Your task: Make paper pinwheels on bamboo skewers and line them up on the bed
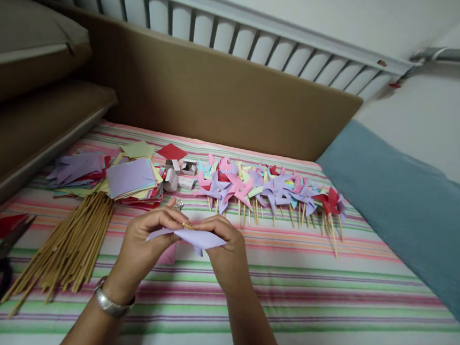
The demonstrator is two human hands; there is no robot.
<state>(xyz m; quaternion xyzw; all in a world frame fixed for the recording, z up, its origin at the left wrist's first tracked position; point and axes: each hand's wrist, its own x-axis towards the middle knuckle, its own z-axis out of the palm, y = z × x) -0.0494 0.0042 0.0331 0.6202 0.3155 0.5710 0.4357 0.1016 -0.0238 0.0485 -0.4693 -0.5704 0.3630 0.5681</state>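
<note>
Both hands meet over the striped cloth around a lilac paper pinwheel [200,238]. My left hand [147,235], with a silver bangle at the wrist, pinches its left side. On the right side my right hand [227,250] closes its fingers on the paper. The end of a wooden stick [188,226] shows between the fingertips; the rest of it is hidden. A small pink paper piece [167,255] lies beneath the hands, partly covered. Just beyond the left fingers is a small cluster of shiny pins [179,204].
Finished pinwheels [277,190] lie in a row at the back right. Stacked paper squares [131,177], small open boxes [179,173] and a bundle of wooden sticks [73,242] are at left. Scissors [0,265] lie at the left edge. A brown board [220,96] stands behind.
</note>
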